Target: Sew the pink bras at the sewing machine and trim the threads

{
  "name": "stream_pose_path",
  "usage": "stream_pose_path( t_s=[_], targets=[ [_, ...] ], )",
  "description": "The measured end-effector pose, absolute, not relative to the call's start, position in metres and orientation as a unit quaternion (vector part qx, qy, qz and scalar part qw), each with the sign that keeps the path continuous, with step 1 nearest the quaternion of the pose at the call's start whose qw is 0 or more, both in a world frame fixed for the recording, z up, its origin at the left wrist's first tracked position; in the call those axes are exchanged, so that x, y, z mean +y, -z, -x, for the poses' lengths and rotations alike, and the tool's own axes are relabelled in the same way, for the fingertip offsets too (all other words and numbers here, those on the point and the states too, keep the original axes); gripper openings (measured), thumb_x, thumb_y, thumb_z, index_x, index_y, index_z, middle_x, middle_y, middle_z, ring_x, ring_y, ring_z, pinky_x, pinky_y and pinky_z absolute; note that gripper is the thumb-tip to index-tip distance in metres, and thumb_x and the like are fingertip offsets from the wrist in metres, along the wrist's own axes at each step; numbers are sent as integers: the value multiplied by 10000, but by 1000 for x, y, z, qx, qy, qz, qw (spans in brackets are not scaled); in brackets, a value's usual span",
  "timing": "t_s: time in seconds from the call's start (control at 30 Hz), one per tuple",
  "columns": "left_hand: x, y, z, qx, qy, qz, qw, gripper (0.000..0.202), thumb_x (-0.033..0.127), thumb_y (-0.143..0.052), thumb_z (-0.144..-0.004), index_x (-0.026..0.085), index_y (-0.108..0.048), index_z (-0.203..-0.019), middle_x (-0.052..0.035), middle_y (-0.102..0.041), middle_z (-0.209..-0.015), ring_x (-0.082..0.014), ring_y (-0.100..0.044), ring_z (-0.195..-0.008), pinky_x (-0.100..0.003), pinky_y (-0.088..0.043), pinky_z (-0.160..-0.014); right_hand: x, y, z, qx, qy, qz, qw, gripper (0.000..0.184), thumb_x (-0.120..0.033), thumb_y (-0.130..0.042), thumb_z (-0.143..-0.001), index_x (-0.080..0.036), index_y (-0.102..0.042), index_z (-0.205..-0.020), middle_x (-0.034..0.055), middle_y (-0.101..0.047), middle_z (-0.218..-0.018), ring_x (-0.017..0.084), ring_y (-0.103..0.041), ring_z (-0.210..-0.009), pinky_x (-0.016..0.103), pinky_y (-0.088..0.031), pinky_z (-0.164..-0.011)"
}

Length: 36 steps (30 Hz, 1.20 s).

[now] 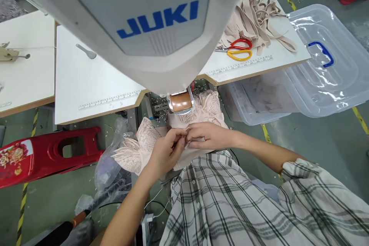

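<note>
Left hand (165,152) and right hand (207,135) pinch a pale lace garment (144,138) between plaid shirt (219,196) and sewing machine (161,27).
Fingers are closed, nearly meeting, seemingly on its edge; it looks light, limp, snag-prone, probably best held by plain fabric (188,157), not lace.

Sewing mach. (161,65) reads blue "JUKI" (158,19); nos. on ruler strips (239,66) (v. small) illegible.
</note>
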<state>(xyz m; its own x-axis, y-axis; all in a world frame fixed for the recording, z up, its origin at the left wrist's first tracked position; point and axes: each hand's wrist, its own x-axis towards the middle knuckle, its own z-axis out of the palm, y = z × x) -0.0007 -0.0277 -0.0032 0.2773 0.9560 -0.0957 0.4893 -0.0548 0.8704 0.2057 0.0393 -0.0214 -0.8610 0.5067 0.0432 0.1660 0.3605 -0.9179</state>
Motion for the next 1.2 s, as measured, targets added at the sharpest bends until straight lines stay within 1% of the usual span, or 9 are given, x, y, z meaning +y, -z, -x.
stream_pose_path(
  t_s=[0.1, 0.27, 0.47, 0.63, 0.7, 0.87, 1.0, 1.13, 1.2],
  targets=[
    [-24, -2, 2, 536, -259, -692, 407, 115, 193, -494, -927, 208, -600, -970, -6, -697, -838, -110, -631, -697, -206, -474, -629, 37, 17, -201, -841, -475, 191, 175, 189, -242, -522, -930, -169, -694, -899, 13, -601, -773, 125, -545, -693, 246, -420, -653],
    [-19, 0, 5, 485, -303, -746, 341, 150, 162, -535, -927, 207, -678, -929, -53, -727, -939, -163, -684, -903, -266, -536, -782, 36, 17, -202, -831, -483, 181, 207, 180, -232, -529, -926, -159, -688, -880, 14, -610, -772, 109, -526, -660, 230, -413, -638],
    [-18, -6, 6, 491, -260, -764, 330, 156, 167, -536, -914, 199, -688, -930, -45, -741, -870, -159, -687, -793, -258, -536, -703, 31, 16, -204, -841, -475, 167, 197, 198, -243, -505, -943, -170, -679, -882, 18, -620, -770, 121, -552, -697, 234, -428, -648],
    [-11, -16, -1, 524, -154, -760, 354, 140, 148, -509, -871, 203, -636, -848, -22, -692, -807, -169, -642, -727, -277, -506, -666, 19, 16, -202, -918, -297, 184, 186, 323, -192, -394, -970, -155, -648, -774, 45, -604, -708, 158, -513, -671, 287, -389, -612],
    [-8, -17, -5, 533, -118, -762, 347, 132, 128, -497, -855, 203, -597, -813, -22, -668, -788, -178, -628, -721, -286, -493, -661, 14, 17, -202, -924, -264, 203, 190, 332, -190, -385, -977, -150, -641, -770, 55, -609, -706, 167, -511, -668, 300, -386, -610],
    [0, -23, -9, 538, -78, -766, 343, 128, 128, -482, -852, 217, -548, -787, -9, -633, -744, -181, -609, -682, -288, -472, -638, 13, 16, -203, -896, -317, 230, 209, 262, -201, -428, -965, -161, -640, -816, 60, -637, -755, 173, -553, -708, 293, -417, -617],
    [1, -30, -8, 528, -62, -778, 336, 124, 140, -474, -863, 218, -550, -803, -5, -629, -740, -178, -589, -654, -289, -460, -635, 13, 13, -202, -896, -304, 228, 230, 269, -212, -422, -972, -149, -653, -851, 76, -662, -781, 180, -570, -714, 301, -432, -624],
    [5, -32, -5, 502, -42, -811, 299, 160, 127, -436, -857, 216, -520, -754, -28, -586, -726, -199, -567, -690, -320, -455, -665, 13, 9, -200, -893, -317, 229, 221, 266, -197, -440, -956, -152, -635, -781, 66, -648, -746, 171, -561, -691, 295, -424, -619],
    [6, -32, -5, 493, -80, -803, 326, 126, 145, -461, -836, 218, -513, -748, -34, -581, -774, -197, -561, -741, -322, -465, -694, 14, 4, -200, -868, -362, 245, 236, 249, -186, -468, -938, -165, -607, -732, 36, -615, -702, 151, -547, -674, 274, -419, -615]
  ],
)
